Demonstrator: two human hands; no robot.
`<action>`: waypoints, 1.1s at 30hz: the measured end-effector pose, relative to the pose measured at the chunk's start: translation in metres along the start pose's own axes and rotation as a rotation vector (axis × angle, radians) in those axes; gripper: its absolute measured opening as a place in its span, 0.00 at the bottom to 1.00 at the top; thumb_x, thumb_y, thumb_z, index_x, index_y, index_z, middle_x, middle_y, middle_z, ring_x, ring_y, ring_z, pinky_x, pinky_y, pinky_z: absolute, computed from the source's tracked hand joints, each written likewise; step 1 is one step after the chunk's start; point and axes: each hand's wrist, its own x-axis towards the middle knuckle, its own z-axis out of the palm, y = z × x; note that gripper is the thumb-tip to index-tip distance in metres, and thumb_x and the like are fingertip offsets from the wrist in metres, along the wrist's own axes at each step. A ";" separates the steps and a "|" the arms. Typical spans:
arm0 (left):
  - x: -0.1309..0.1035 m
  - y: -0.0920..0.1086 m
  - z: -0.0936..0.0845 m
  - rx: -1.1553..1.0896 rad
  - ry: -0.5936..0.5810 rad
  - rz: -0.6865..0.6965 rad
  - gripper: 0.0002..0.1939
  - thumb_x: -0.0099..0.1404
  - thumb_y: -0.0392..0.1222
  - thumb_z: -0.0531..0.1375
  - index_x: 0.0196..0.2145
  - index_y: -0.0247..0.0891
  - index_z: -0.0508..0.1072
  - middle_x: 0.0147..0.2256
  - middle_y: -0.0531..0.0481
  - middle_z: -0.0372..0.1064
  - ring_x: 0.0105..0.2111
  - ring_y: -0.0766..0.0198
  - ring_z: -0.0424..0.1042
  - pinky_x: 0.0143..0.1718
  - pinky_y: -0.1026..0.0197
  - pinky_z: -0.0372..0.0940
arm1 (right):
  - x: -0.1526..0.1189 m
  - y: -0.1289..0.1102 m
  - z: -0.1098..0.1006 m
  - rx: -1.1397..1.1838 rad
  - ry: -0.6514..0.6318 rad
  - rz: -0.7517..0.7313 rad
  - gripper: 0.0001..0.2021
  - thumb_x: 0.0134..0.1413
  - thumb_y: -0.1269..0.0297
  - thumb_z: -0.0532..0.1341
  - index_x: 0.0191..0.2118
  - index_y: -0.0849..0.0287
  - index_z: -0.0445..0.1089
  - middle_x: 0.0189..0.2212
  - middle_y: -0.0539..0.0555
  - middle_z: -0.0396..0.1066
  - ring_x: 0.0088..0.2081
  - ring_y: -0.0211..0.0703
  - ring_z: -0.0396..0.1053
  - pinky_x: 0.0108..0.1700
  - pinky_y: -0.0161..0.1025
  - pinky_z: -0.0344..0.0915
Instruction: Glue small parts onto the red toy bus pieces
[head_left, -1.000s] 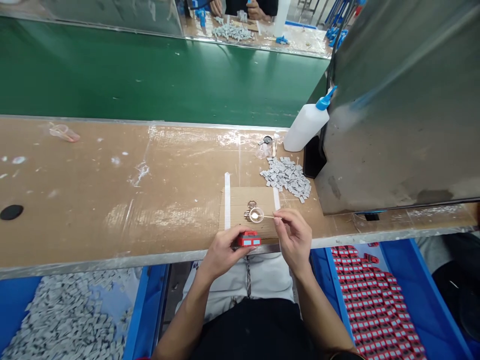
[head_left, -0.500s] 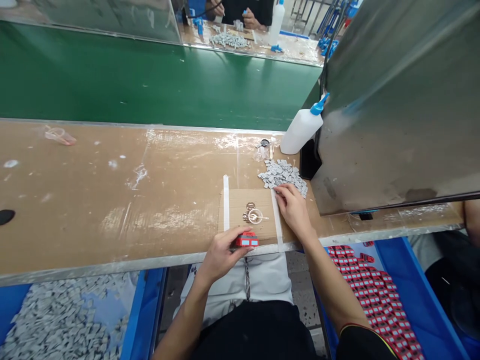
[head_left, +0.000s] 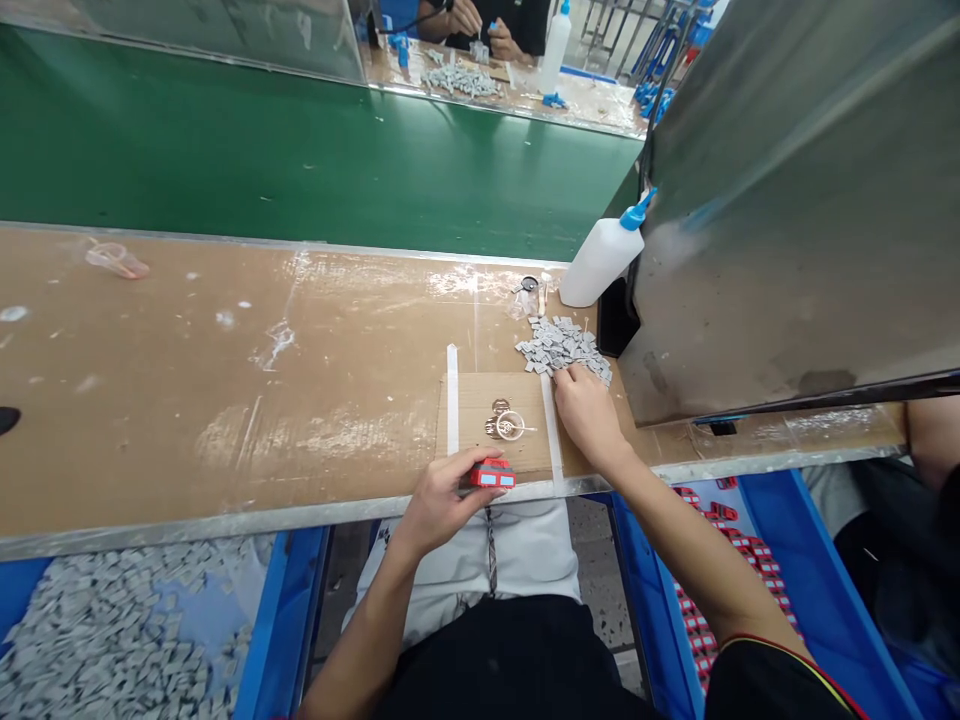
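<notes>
A small red toy car [head_left: 493,474] with pale blue windows is pinched between the thumb and fingers of my left hand [head_left: 441,502], just above the table's front edge. My right hand [head_left: 589,415] is at the near edge of a pile of flat grey pieces [head_left: 556,343]. Its fingers are closed and point down, and the fingertips are partly hidden, so what they hold cannot be made out. Between my hands, a small clear cup [head_left: 511,426] with a thin white stick across it sits on a cardboard pad [head_left: 469,405] edged by white tape strips.
A white bottle with a blue nozzle [head_left: 602,262] stands behind the pile, beside a metal panel [head_left: 772,250]. Blue bins below hold grey pieces [head_left: 127,630] at left and red cars [head_left: 697,625] at right. Across the green belt [head_left: 300,150], another person's hands work.
My right hand has shifted slightly at the pile's edge, its fingers now curled further down. My left hand still holds the red toy car in nearly the same place.
</notes>
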 end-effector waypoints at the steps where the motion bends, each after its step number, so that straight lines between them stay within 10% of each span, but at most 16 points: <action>1: 0.000 0.000 0.000 0.002 0.004 0.001 0.16 0.66 0.47 0.66 0.49 0.39 0.79 0.41 0.44 0.83 0.39 0.56 0.82 0.43 0.58 0.76 | 0.001 -0.002 -0.001 -0.007 -0.009 -0.009 0.15 0.61 0.83 0.52 0.37 0.63 0.75 0.37 0.65 0.74 0.40 0.55 0.71 0.42 0.44 0.66; 15: -0.001 -0.002 -0.003 -0.017 -0.020 0.057 0.19 0.66 0.43 0.66 0.54 0.41 0.78 0.44 0.43 0.83 0.42 0.55 0.82 0.47 0.57 0.75 | -0.014 0.022 -0.011 0.647 0.217 0.082 0.07 0.62 0.67 0.60 0.35 0.58 0.76 0.33 0.56 0.78 0.34 0.47 0.74 0.39 0.42 0.70; 23: 0.000 0.001 -0.002 -0.210 -0.093 -0.080 0.19 0.62 0.39 0.69 0.51 0.40 0.77 0.41 0.46 0.83 0.40 0.58 0.82 0.41 0.62 0.74 | -0.087 -0.035 -0.040 1.095 0.094 0.001 0.06 0.63 0.65 0.64 0.34 0.57 0.77 0.30 0.53 0.76 0.32 0.41 0.74 0.33 0.34 0.70; 33: -0.002 -0.002 -0.002 -0.179 -0.079 -0.074 0.14 0.60 0.41 0.72 0.43 0.39 0.79 0.40 0.45 0.82 0.36 0.58 0.81 0.39 0.61 0.73 | -0.082 -0.056 -0.021 1.110 0.024 -0.083 0.06 0.64 0.68 0.63 0.35 0.57 0.77 0.31 0.52 0.77 0.31 0.40 0.73 0.34 0.34 0.69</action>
